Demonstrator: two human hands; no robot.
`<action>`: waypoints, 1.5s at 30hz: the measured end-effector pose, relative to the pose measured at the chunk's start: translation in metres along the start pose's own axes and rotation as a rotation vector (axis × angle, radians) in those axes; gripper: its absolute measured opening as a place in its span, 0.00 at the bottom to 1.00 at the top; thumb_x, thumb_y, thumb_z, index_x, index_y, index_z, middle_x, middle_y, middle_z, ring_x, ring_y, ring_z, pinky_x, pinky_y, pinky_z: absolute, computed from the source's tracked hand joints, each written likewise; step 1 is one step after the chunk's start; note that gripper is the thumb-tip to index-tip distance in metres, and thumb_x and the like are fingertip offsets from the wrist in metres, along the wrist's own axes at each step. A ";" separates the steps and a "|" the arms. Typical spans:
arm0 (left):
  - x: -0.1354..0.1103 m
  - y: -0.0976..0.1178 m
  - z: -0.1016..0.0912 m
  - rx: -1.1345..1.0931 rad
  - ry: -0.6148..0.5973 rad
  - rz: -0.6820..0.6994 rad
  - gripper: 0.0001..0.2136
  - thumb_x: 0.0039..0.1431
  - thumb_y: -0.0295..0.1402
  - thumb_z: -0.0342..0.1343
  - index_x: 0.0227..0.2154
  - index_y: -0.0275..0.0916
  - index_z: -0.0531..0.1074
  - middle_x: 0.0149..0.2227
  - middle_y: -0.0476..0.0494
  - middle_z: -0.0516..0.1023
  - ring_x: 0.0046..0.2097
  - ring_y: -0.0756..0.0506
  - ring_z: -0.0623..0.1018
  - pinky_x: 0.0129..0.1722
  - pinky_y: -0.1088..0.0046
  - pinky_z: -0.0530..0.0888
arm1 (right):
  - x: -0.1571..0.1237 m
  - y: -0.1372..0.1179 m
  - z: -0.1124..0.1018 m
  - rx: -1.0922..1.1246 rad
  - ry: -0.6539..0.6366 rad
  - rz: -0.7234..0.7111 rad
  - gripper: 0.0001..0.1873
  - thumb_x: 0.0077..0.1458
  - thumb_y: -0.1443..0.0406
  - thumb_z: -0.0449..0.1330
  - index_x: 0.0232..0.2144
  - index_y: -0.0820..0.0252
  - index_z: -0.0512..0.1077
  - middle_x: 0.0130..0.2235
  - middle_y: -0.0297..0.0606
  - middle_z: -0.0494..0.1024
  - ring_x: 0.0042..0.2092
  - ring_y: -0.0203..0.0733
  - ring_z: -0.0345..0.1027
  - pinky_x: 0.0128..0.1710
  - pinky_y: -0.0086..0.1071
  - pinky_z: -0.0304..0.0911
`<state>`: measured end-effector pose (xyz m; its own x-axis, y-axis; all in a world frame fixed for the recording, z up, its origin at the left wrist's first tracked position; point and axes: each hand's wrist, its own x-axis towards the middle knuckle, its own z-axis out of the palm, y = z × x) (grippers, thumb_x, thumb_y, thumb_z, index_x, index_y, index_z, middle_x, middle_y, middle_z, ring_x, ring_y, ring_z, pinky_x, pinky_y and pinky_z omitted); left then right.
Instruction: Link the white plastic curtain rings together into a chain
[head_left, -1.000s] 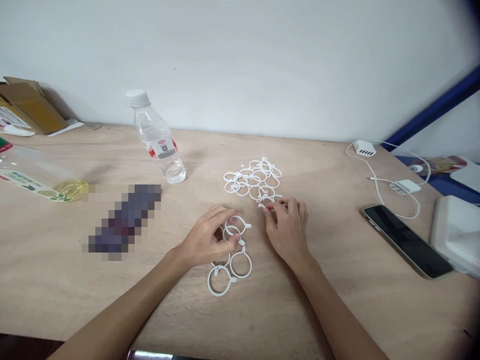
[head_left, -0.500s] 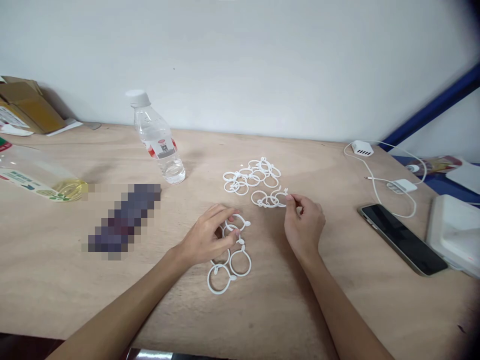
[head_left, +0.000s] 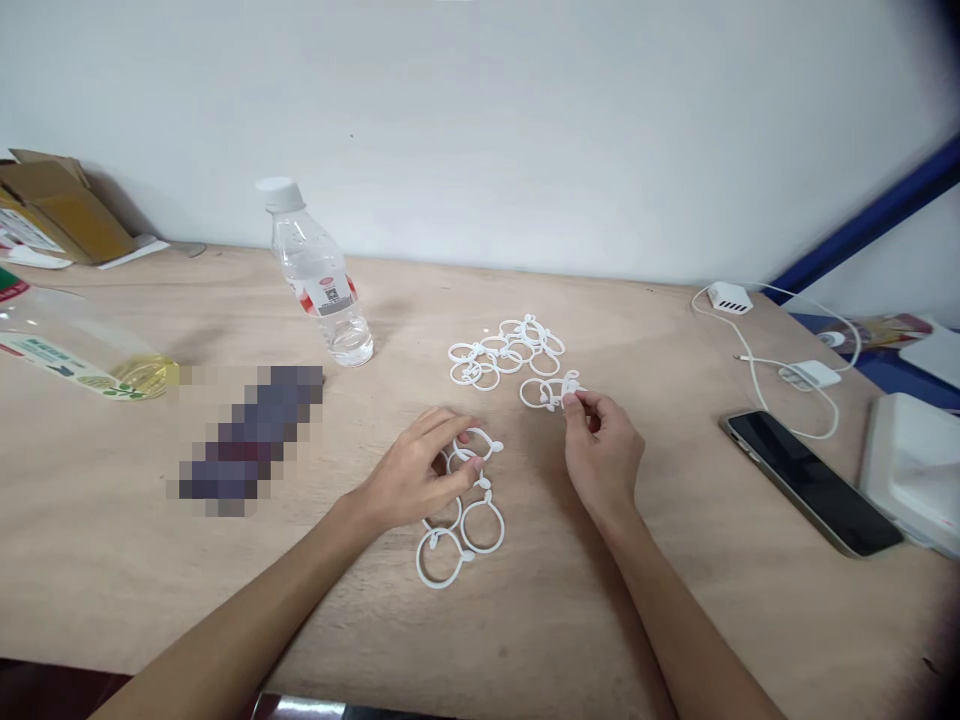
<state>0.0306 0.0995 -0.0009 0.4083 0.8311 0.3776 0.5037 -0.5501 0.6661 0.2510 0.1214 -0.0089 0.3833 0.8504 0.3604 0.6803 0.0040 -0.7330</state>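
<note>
My left hand (head_left: 420, 470) rests over a group of white plastic curtain rings (head_left: 482, 526); its fingers are spread and partly cover some of them. The thumb and fingertips touch the upper rings, and several lie flat just below the hand. My right hand (head_left: 604, 452) is closed in a pinch on a white curtain ring (head_left: 571, 384) that tilts up off the table. Beside it another ring (head_left: 534, 394) lies partly overlapped. Behind these is a loose pile of curtain rings (head_left: 501, 352), each with a small eyelet.
A clear water bottle (head_left: 322, 275) stands at the back left, near an oil bottle (head_left: 82, 345) and a cardboard box (head_left: 82, 215). A blurred dark item (head_left: 251, 440) lies left of my hand. On the right are a phone (head_left: 810, 482), white charger cables (head_left: 750, 375) and a white box (head_left: 915, 465).
My right hand has shifted slightly left and toward me, and the pinched ring now tilts up with its neighbours pulled together. My left hand has stayed in place.
</note>
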 end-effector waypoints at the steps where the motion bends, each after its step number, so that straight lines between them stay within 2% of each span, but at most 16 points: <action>1: 0.000 0.000 0.000 -0.003 -0.003 0.003 0.14 0.57 0.31 0.56 0.47 0.36 0.72 0.40 0.41 0.77 0.41 0.45 0.76 0.43 0.67 0.73 | -0.001 0.001 0.002 -0.002 -0.023 -0.062 0.15 0.56 0.56 0.54 0.31 0.60 0.74 0.28 0.40 0.75 0.31 0.44 0.64 0.38 0.39 0.59; 6: 0.000 0.000 -0.001 -0.010 -0.008 0.009 0.15 0.56 0.30 0.56 0.47 0.37 0.71 0.40 0.41 0.77 0.42 0.45 0.75 0.44 0.67 0.74 | -0.010 0.001 0.007 -0.088 -0.229 -0.456 0.10 0.60 0.65 0.52 0.32 0.59 0.73 0.33 0.42 0.75 0.39 0.47 0.61 0.43 0.41 0.59; 10: -0.001 -0.001 0.000 -0.014 0.003 0.008 0.15 0.56 0.30 0.56 0.46 0.36 0.71 0.42 0.40 0.76 0.43 0.45 0.75 0.44 0.66 0.74 | -0.014 -0.002 0.003 -0.207 -0.361 -0.573 0.09 0.60 0.65 0.53 0.33 0.58 0.74 0.36 0.42 0.72 0.41 0.47 0.59 0.44 0.42 0.59; 17: -0.001 -0.002 0.001 -0.004 0.011 0.015 0.15 0.56 0.31 0.56 0.47 0.37 0.72 0.42 0.40 0.77 0.43 0.44 0.76 0.44 0.65 0.74 | -0.017 -0.008 -0.001 -0.243 -0.318 -0.567 0.02 0.50 0.68 0.60 0.27 0.58 0.72 0.39 0.42 0.72 0.44 0.48 0.59 0.45 0.43 0.60; 19: -0.001 -0.001 0.001 -0.004 0.006 0.008 0.15 0.56 0.30 0.56 0.46 0.37 0.72 0.42 0.40 0.77 0.43 0.44 0.76 0.44 0.65 0.74 | -0.017 -0.007 0.000 -0.223 -0.298 -0.559 0.03 0.47 0.70 0.59 0.26 0.58 0.71 0.39 0.41 0.72 0.44 0.49 0.60 0.45 0.43 0.61; 24: 0.000 0.000 0.001 -0.009 0.003 0.001 0.15 0.56 0.30 0.56 0.46 0.37 0.72 0.43 0.40 0.77 0.44 0.44 0.76 0.44 0.66 0.74 | -0.013 -0.003 0.004 -0.129 -0.194 -0.500 0.04 0.49 0.70 0.57 0.26 0.57 0.71 0.35 0.41 0.74 0.41 0.47 0.63 0.45 0.43 0.62; 27: 0.000 0.000 0.001 0.001 -0.009 -0.011 0.15 0.55 0.30 0.56 0.46 0.37 0.72 0.42 0.41 0.76 0.43 0.44 0.76 0.45 0.65 0.74 | -0.009 -0.002 0.003 -0.011 -0.116 -0.346 0.05 0.52 0.65 0.58 0.28 0.58 0.73 0.32 0.39 0.76 0.38 0.45 0.66 0.42 0.40 0.63; 31: 0.000 -0.001 0.000 0.033 -0.024 0.026 0.17 0.54 0.31 0.58 0.48 0.37 0.71 0.45 0.40 0.75 0.46 0.43 0.74 0.48 0.63 0.72 | -0.004 -0.004 -0.002 0.104 0.036 -0.020 0.12 0.53 0.57 0.60 0.32 0.60 0.75 0.31 0.38 0.78 0.30 0.41 0.67 0.34 0.36 0.63; 34: 0.001 0.000 -0.001 0.069 -0.052 0.063 0.18 0.52 0.34 0.61 0.48 0.38 0.72 0.45 0.39 0.74 0.48 0.41 0.73 0.50 0.61 0.70 | -0.001 -0.006 -0.005 0.093 0.084 0.078 0.13 0.50 0.56 0.61 0.31 0.60 0.76 0.32 0.40 0.79 0.31 0.41 0.67 0.34 0.35 0.62; 38: 0.001 0.003 -0.003 0.119 -0.093 0.047 0.19 0.50 0.39 0.64 0.46 0.41 0.74 0.46 0.41 0.73 0.50 0.39 0.72 0.52 0.57 0.66 | 0.001 -0.003 -0.005 0.058 -0.011 0.071 0.11 0.48 0.58 0.61 0.29 0.60 0.77 0.31 0.40 0.79 0.31 0.44 0.68 0.36 0.38 0.62; 40: 0.001 0.004 -0.004 0.118 -0.088 0.046 0.18 0.52 0.40 0.63 0.46 0.41 0.74 0.46 0.40 0.73 0.50 0.40 0.71 0.53 0.57 0.65 | 0.001 0.001 -0.003 0.034 -0.006 0.026 0.11 0.49 0.59 0.61 0.30 0.60 0.77 0.32 0.41 0.80 0.32 0.45 0.68 0.37 0.39 0.62; 45: 0.001 0.003 -0.003 0.107 -0.079 0.054 0.14 0.58 0.38 0.58 0.45 0.41 0.75 0.45 0.41 0.74 0.49 0.41 0.72 0.51 0.58 0.66 | -0.004 0.007 0.001 -0.125 -0.025 -0.261 0.07 0.52 0.64 0.59 0.29 0.58 0.77 0.33 0.43 0.79 0.37 0.49 0.66 0.41 0.43 0.60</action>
<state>0.0305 0.0986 0.0035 0.4933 0.7936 0.3561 0.5559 -0.6025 0.5727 0.2532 0.1187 -0.0163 0.1710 0.8419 0.5118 0.8259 0.1607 -0.5404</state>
